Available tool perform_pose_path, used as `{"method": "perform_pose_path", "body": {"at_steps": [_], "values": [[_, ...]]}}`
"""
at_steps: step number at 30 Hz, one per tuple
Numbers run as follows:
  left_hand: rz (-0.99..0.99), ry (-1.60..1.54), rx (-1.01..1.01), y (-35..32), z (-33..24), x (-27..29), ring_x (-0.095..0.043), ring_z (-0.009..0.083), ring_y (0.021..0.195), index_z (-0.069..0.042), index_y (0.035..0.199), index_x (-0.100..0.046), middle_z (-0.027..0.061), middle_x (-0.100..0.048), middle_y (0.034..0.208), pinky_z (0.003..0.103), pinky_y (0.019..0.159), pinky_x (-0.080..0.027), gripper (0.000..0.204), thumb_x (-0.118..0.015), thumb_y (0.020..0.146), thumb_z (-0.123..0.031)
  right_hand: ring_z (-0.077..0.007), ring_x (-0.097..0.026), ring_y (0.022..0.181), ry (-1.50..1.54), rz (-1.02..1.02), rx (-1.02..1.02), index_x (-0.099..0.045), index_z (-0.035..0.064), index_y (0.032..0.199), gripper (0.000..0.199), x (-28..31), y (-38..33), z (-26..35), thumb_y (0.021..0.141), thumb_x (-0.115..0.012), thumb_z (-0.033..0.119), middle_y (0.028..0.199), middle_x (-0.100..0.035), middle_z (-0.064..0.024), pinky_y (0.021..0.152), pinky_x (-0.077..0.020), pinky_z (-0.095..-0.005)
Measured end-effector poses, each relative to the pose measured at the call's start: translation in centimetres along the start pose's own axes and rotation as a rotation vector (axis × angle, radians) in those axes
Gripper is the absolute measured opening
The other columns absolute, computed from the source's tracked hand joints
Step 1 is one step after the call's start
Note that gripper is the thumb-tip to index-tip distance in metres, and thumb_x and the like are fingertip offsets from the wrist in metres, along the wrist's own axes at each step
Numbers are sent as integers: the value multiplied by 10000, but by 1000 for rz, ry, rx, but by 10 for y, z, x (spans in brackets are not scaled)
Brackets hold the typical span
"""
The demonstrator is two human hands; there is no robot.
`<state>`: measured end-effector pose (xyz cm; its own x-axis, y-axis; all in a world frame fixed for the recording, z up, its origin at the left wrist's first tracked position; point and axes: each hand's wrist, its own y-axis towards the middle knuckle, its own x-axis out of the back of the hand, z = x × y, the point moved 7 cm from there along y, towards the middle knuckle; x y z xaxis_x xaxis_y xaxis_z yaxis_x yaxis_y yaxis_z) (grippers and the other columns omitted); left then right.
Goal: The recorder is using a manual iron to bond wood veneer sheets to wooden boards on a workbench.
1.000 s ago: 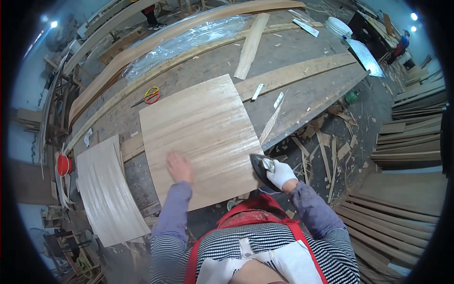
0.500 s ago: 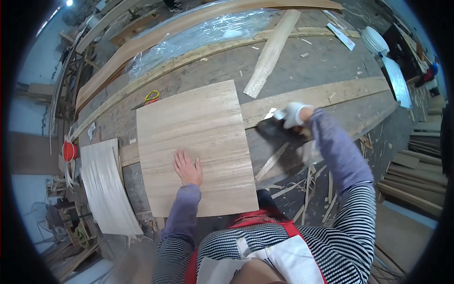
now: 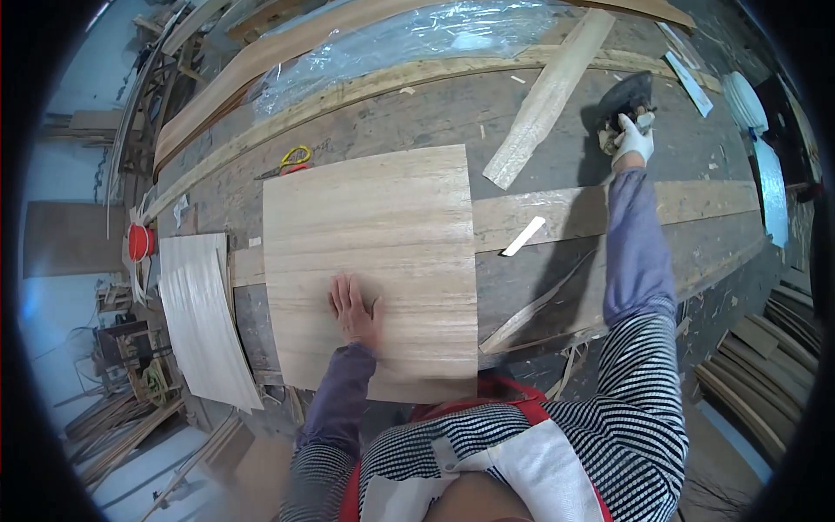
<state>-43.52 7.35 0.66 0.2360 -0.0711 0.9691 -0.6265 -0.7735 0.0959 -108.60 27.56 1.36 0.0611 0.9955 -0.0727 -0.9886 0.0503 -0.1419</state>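
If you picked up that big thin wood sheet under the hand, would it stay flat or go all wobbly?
The wood sheet would probably bend and wobble: it looks very thin, and a similar sheet hanging off the table edge already curves. It is likely light for its size. It may slide easily too, since the left hand lies flat on it.

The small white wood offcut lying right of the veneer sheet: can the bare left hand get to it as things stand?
Probably yes. The bare left hand lies flat on the pale veneer sheet; the small white wood offcut lies beyond its right edge, and nothing stands between them.
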Motion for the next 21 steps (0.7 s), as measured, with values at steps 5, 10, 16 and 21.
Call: {"method": "perform_pose_path", "body": {"at_steps": [5, 10, 16, 21], "values": [[24, -11, 5, 8, -9, 2, -221, 389, 1423, -42, 1438, -346, 220, -311, 1499, 532, 1154, -141, 790, -685, 784, -328, -121, -592, 732, 168, 33, 130, -602, 44, 1077, 420, -13, -47, -51, 707, -772, -56, 929, -628, -23, 636, -500, -282], [37, -17, 34, 8, -8, 3, -220, 391, 1422, -42, 1436, -345, 219, -310, 1500, 538, 1156, -137, 805, -695, 777, -341, -114, -594, 828, 49, 115, 275, -589, 43, 1049, 385, -6, -52, -65, 723, -786, -17, 956, -627, -18, 746, -497, -261], [54, 3, 16, 6, -5, 2, -203, 401, 1423, -29, 1436, -334, 227, -276, 1515, 535, 1158, -125, 814, -683, 801, -400, -124, -599, 866, 16, 170, 210, -588, 36, 1071, 399, -3, -54, -57, 731, -795, 8, 966, -630, -16, 793, -489, -259], [18, -16, -34, 1, -5, -1, -202, 399, 1424, -24, 1440, -326, 227, -272, 1516, 533, 1150, -129, 787, -668, 824, -375, -131, -596, 857, -356, 189, 373, -586, 9, 1124, 414, 17, -65, -42, 771, -781, 105, 970, -638, -36, 792, -488, -271]]}}
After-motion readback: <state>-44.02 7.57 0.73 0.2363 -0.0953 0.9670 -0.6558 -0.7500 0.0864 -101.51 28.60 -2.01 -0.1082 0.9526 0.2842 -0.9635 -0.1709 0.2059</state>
